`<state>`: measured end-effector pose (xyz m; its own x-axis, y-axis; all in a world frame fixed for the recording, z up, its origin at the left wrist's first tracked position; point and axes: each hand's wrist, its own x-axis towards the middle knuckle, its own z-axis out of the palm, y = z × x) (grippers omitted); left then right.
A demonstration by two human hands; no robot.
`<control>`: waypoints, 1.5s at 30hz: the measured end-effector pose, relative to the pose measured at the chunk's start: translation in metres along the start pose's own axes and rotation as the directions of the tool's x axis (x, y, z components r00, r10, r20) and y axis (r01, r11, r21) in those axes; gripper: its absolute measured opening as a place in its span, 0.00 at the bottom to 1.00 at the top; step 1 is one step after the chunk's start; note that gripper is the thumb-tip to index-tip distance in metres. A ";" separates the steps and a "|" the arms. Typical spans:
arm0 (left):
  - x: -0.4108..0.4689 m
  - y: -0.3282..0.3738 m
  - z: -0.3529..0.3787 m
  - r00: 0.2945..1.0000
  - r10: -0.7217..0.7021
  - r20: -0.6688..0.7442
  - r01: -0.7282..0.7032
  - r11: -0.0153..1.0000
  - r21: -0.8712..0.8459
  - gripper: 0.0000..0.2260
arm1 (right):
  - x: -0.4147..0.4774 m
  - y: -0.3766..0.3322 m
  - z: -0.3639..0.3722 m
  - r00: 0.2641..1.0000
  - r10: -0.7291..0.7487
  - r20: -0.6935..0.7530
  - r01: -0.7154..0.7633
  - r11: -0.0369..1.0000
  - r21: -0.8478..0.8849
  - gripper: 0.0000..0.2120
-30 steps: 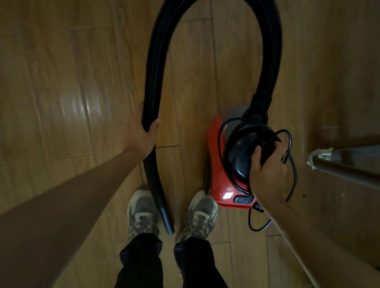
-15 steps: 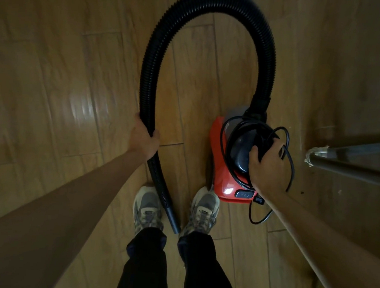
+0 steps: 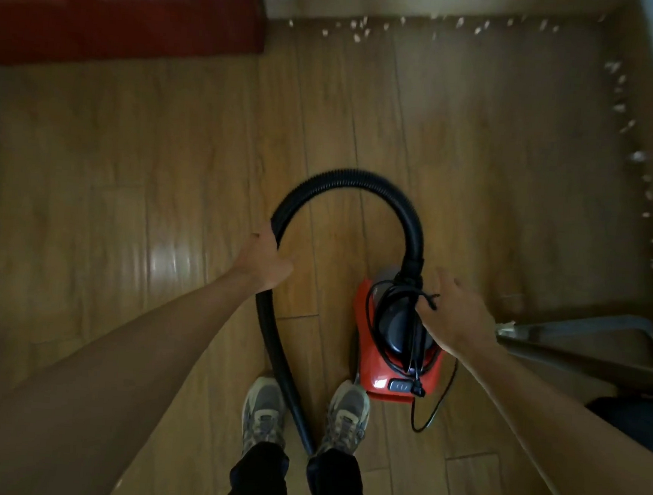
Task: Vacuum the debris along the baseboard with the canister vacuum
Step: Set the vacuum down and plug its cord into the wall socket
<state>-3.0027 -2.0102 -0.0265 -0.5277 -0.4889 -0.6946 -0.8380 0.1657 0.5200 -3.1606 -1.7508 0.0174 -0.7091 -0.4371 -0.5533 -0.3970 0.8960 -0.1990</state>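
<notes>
While the left hand wraps the ribbed black plastic hose, the right hand pinches the coiled black cord atop the glossy red canister vacuum; pale debris flecks line the wooden baseboard well beyond both grips, open plank floor between; grey metal tube just right of the right hand

Dim, warm indoor light falls on a wooden floor, with a pale streak of glare left of the canister vacuum and a small highlight on its red shell. Beyond the vacuum, the debris and red cabinet smear with motion blur. Wide-angle distortion bows the floorboards toward the frame's edges.
</notes>
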 end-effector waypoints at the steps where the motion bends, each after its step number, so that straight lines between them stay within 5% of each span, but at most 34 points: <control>1: -0.006 0.013 -0.012 1.000 0.015 0.002 -0.015 1.000 0.026 0.38 | -0.001 -0.005 -0.018 1.000 -0.007 -0.002 0.007 1.000 -0.008 0.23; 9: -0.054 0.125 -0.114 0.981 0.190 -0.024 -0.180 0.957 0.229 0.49 | -0.030 -0.043 -0.209 0.996 -0.075 -0.057 0.068 0.991 -0.116 0.35; 16: -0.176 0.262 -0.201 0.948 0.289 -0.135 -0.209 0.883 0.420 0.37 | -0.082 -0.071 -0.377 0.956 -0.207 -0.207 0.157 0.959 -0.235 0.37; 27: -0.311 0.410 -0.269 0.840 0.516 -0.166 -0.290 0.687 0.666 0.32 | -0.177 -0.072 -0.543 0.916 -0.281 -0.286 0.185 0.929 -0.321 0.36; 45: -0.345 0.567 -0.281 0.640 0.768 0.033 -0.443 0.333 0.832 0.34 | -0.247 -0.027 -0.630 0.890 -0.102 -0.444 -0.059 0.941 -0.334 0.39</control>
<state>-3.2568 -1.9885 0.6484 -0.9856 -0.1572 -0.0619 -0.1613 0.9846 0.0672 -3.3417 -1.7165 0.6692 -0.8497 -0.5150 -0.1130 -0.5261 0.8425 0.1158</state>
